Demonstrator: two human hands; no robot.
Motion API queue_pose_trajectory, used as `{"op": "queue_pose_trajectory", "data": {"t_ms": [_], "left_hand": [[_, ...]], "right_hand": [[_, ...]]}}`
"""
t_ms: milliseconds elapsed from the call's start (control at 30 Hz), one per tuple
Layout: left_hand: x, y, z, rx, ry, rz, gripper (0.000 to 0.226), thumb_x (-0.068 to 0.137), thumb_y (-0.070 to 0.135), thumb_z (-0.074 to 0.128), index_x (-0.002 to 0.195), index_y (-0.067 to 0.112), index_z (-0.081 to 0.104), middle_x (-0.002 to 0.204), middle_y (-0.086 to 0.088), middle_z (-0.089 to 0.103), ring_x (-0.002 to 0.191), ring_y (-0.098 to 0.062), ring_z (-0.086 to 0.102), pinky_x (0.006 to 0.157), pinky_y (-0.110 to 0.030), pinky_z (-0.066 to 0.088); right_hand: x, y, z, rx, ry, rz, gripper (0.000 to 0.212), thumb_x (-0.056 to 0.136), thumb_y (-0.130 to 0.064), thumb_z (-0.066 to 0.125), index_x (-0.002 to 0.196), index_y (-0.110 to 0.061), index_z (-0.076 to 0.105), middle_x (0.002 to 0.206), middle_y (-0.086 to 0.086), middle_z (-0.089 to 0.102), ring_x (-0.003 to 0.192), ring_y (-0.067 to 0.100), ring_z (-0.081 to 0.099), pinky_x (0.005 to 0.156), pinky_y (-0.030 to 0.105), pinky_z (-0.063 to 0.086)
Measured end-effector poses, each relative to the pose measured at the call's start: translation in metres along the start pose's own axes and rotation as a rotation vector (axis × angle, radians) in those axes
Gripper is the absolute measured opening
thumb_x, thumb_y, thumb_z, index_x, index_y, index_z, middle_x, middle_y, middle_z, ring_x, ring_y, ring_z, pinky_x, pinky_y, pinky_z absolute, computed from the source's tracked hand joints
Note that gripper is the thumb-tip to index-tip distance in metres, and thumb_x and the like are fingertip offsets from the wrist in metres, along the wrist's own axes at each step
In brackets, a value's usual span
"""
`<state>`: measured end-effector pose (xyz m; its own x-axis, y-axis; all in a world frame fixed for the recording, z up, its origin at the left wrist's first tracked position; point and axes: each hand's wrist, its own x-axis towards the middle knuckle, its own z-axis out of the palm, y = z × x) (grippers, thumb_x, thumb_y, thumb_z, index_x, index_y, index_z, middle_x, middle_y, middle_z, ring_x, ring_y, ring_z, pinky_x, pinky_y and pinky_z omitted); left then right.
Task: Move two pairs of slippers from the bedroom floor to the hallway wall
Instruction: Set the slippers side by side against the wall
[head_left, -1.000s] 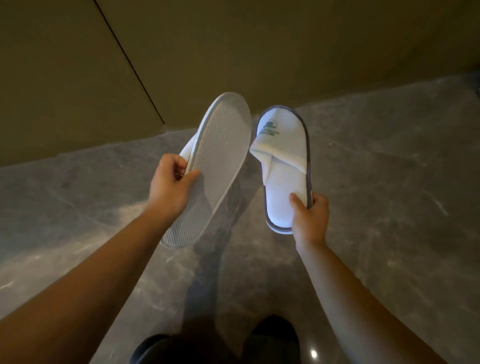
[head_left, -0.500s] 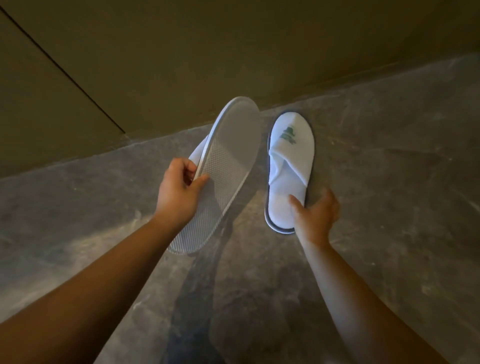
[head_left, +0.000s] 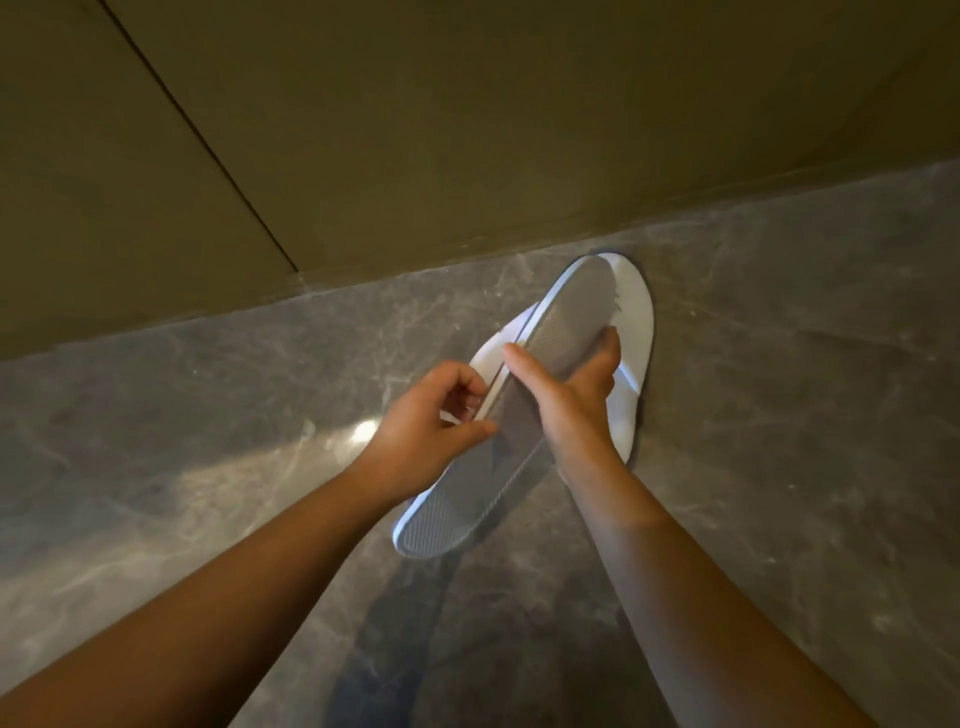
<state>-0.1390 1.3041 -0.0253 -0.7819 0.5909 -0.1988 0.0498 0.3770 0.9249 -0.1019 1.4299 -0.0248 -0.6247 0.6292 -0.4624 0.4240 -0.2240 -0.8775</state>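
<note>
Grey marble floor (head_left: 779, 467) lies under the person, whose two bare forearms reach forward from the near edge of the view. The left hand (head_left: 431, 421) is closed in a pinch on the white rim of a slipper held in the air (head_left: 519, 415), mesh sole facing up. The right hand (head_left: 576, 395), which half a second ago was letting go of the other slipper, has now come across and curls over the same sole, thumb on one edge and fingers on the other, so both hands grip this one slipper. Beyond them, partly hidden by the held sole, the other slipper (head_left: 636, 332) now lies flat on the floor, toe pointing to the olive wall (head_left: 467, 130) and close to its base, with no hand on it. In my judgement this means the first slipper of this pair is placed, and the second one is being turned over to go beside it. I cannot see any other pair here, so the task seems not finished.
</note>
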Motion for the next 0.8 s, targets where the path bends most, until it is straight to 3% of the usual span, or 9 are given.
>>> {"op": "queue_pose_trajectory", "data": {"t_ms": [167,233,300,333,400,533,667,733,800], "left_hand": [[-0.019,-0.001,-0.033,-0.256,0.187,-0.199,0.036,0.081,0.019,0.058,0.111,0.027,0.041,0.103,0.000,0.052,0.095,-0.014,0.053,0.082,-0.032,0.047],[-0.026,-0.002,-0.042,-0.313,0.089,-0.381,0.053,0.076,0.040,0.056,0.123,0.021,0.038,0.124,-0.004,0.049,0.103,-0.014,0.051,0.084,-0.029,0.046],[-0.035,-0.007,-0.044,-0.423,-0.046,-0.483,0.077,0.053,0.062,0.059,0.110,0.010,0.053,0.112,-0.005,0.065,0.084,-0.002,0.061,0.073,-0.019,0.048],[-0.039,-0.010,-0.044,-0.500,-0.070,-0.504,0.067,0.051,0.062,0.062,0.093,0.010,0.059,0.092,-0.003,0.071,0.068,0.001,0.065,0.065,-0.020,0.051],[-0.043,-0.015,-0.046,-0.560,-0.161,-0.587,0.028,0.077,0.045,0.051,0.079,0.018,0.060,0.076,0.000,0.069,0.054,-0.005,0.067,0.060,-0.029,0.057],[-0.051,-0.030,-0.060,-0.627,-0.201,-0.550,0.033,0.069,0.042,0.052,0.084,0.016,0.064,0.062,0.003,0.072,0.049,-0.007,0.063,0.047,-0.020,0.053],[-0.054,-0.050,-0.063,-0.453,0.088,-0.514,0.019,0.075,0.038,0.059,0.080,0.020,0.062,0.078,-0.002,0.067,0.076,-0.018,0.060,0.071,-0.034,0.050],[-0.054,-0.060,-0.063,-0.365,0.154,-0.533,0.004,0.081,0.029,0.057,0.083,0.027,0.055,0.090,-0.005,0.062,0.089,-0.025,0.058,0.084,-0.045,0.049],[-0.059,-0.069,-0.064,-0.353,0.154,-0.561,0.012,0.080,0.024,0.059,0.084,0.030,0.049,0.099,-0.009,0.061,0.098,-0.030,0.059,0.089,-0.053,0.049]], "right_hand": [[0.001,-0.015,0.006,0.165,-0.158,0.088,0.079,0.073,-0.028,0.067,0.136,-0.030,0.019,0.141,0.007,0.040,0.122,0.028,0.045,0.104,0.053,0.039],[-0.001,-0.020,0.014,0.302,-0.279,0.165,0.069,0.077,-0.030,0.061,0.135,-0.029,0.024,0.136,0.009,0.044,0.116,0.028,0.048,0.098,0.054,0.044],[-0.005,-0.022,0.026,0.413,-0.365,0.200,0.068,0.075,-0.035,0.057,0.135,-0.027,0.026,0.123,0.008,0.051,0.104,0.025,0.054,0.082,0.046,0.052],[-0.007,-0.023,0.032,0.451,-0.389,0.201,0.069,0.073,-0.036,0.056,0.135,-0.027,0.027,0.114,0.005,0.054,0.098,0.023,0.056,0.073,0.040,0.054],[-0.011,-0.023,0.042,0.477,-0.413,0.187,0.073,0.069,-0.035,0.058,0.134,-0.028,0.028,0.104,0.001,0.054,0.092,0.019,0.057,0.063,0.034,0.056],[-0.016,-0.019,0.051,0.434,-0.443,0.247,0.059,0.077,-0.036,0.053,0.132,-0.024,0.036,0.117,0.008,0.054,0.103,0.025,0.057,0.076,0.039,0.054],[-0.024,-0.003,0.054,0.263,-0.396,0.197,0.012,0.083,-0.022,0.054,0.092,-0.022,0.061,0.083,-0.001,0.070,0.079,0.015,0.067,0.066,0.030,0.057],[-0.028,0.010,0.057,0.120,-0.303,0.103,0.015,0.078,-0.005,0.058,0.077,-0.020,0.061,0.074,0.002,0.066,0.078,0.021,0.065,0.071,0.035,0.053],[-0.029,0.023,0.060,0.039,-0.259,0.051,0.023,0.074,0.002,0.058,0.073,-0.021,0.058,0.076,0.004,0.064,0.083,0.026,0.061,0.076,0.041,0.050]]}}
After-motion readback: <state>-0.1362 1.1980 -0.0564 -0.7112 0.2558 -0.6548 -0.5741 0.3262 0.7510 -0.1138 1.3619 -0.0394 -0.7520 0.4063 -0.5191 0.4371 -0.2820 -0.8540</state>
